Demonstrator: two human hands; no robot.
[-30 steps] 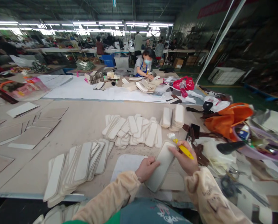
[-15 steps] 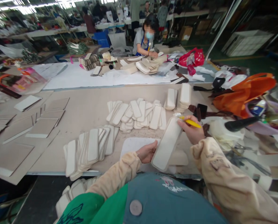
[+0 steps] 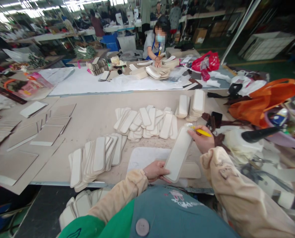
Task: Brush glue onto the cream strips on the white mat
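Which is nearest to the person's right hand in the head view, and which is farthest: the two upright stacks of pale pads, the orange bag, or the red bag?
From the right hand, which holds a yellow tool:
1. Two upright stacks of pale pads, just beyond the hand.
2. Orange bag, off to the right.
3. Red bag, far back on the next table.

Location type: factory production floor, manual assembly. A long worktable (image 3: 92, 115) spans the frame centre and carries batches of identical cream oblong pads (image 3: 147, 122) and flat board sheets (image 3: 47, 134) at left. A masked co-worker (image 3: 156, 41) sits at the table's far side, upper centre, beside similar stacks. Further workbench rows and overhead strip lighting (image 3: 33, 11) fill the upper left.
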